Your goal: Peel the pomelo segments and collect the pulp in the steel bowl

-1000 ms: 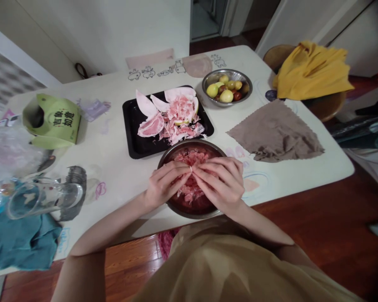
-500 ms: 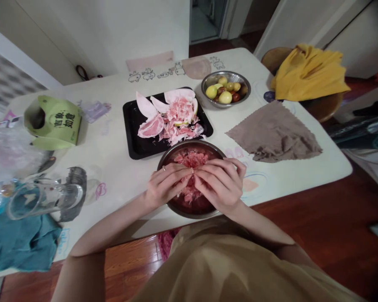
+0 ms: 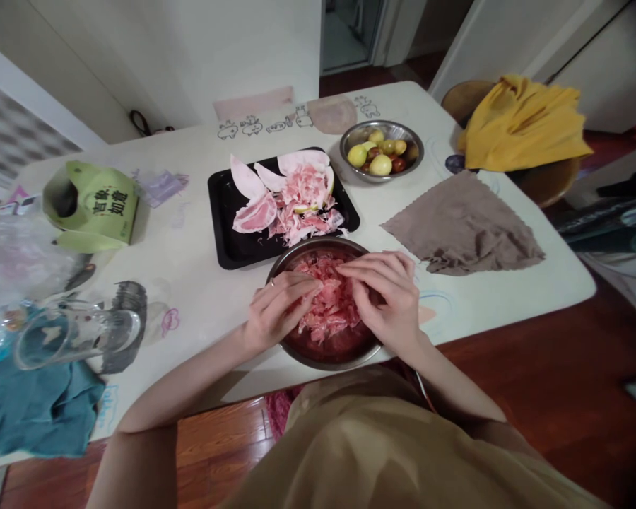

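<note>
A steel bowl (image 3: 318, 363) at the table's near edge holds a heap of pink pomelo flesh (image 3: 329, 304). My left hand (image 3: 275, 311) rests on the bowl's left rim, its fingers pressed together with the tips on the flesh; what they pinch, if anything, is too small to make out. My right hand (image 3: 389, 297) hangs over the bowl's right side, fingers stretched out and a little apart, tips touching the top of the heap. Just behind the bowl, a black tray (image 3: 233, 247) carries pink-white pomelo peel and membrane scraps (image 3: 289, 198).
A small steel bowl (image 3: 346, 141) of green and red fruits stands behind the tray. A brown cloth (image 3: 461, 226) lies to the right, a yellow cloth (image 3: 524, 120) on a chair beyond. At the left are a green carton (image 3: 92, 205), a glass jug (image 3: 74, 336) and a teal cloth (image 3: 32, 410).
My hands, pinched together over the middle of the bowl before, have parted. The right hand moved right and farther back; the left stayed by the left rim.
</note>
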A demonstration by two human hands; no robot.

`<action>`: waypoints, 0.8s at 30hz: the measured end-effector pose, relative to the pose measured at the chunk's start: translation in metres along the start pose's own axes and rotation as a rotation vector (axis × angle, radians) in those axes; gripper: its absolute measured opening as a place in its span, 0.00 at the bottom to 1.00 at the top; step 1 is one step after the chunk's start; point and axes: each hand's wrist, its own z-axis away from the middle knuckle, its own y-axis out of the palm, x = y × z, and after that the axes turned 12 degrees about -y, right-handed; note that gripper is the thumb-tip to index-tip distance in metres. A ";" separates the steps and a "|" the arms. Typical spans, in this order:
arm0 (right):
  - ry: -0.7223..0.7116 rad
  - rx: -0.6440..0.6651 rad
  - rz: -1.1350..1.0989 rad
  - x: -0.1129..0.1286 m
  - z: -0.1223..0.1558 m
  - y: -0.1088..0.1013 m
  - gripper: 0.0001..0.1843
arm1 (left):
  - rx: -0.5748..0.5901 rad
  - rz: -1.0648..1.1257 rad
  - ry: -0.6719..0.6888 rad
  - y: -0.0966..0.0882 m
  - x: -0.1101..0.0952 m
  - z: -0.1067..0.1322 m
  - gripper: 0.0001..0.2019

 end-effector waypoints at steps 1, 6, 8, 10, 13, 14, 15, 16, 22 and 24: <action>0.004 0.005 -0.038 0.002 0.000 0.001 0.13 | 0.004 0.000 0.005 0.000 0.000 0.000 0.22; -0.039 0.059 -0.135 0.007 0.002 0.010 0.20 | 0.045 0.013 0.046 -0.003 0.000 0.000 0.26; -0.046 0.035 -0.147 0.007 0.003 0.012 0.14 | 0.064 0.024 0.049 -0.003 0.000 0.000 0.26; -0.072 0.028 -0.133 0.007 0.004 0.013 0.11 | 0.085 0.024 0.022 -0.004 0.001 0.001 0.24; -0.160 0.052 -0.079 0.007 0.005 0.010 0.11 | 0.108 -0.013 -0.011 -0.005 0.002 0.003 0.19; -0.185 0.054 -0.064 0.007 0.005 0.009 0.13 | 0.112 -0.048 -0.001 -0.006 0.002 0.003 0.19; -0.203 0.053 -0.049 0.007 0.006 0.008 0.14 | 0.111 -0.097 0.024 -0.008 0.002 0.003 0.18; -0.219 0.051 -0.034 0.006 0.007 0.008 0.16 | 0.112 -0.156 0.056 -0.010 0.001 0.002 0.18; -0.307 0.023 0.055 0.005 0.014 0.009 0.22 | 0.115 -0.338 0.367 -0.019 -0.004 -0.008 0.10; -0.310 0.008 0.058 0.007 0.014 0.010 0.24 | 0.104 -0.353 0.397 -0.019 -0.004 -0.009 0.08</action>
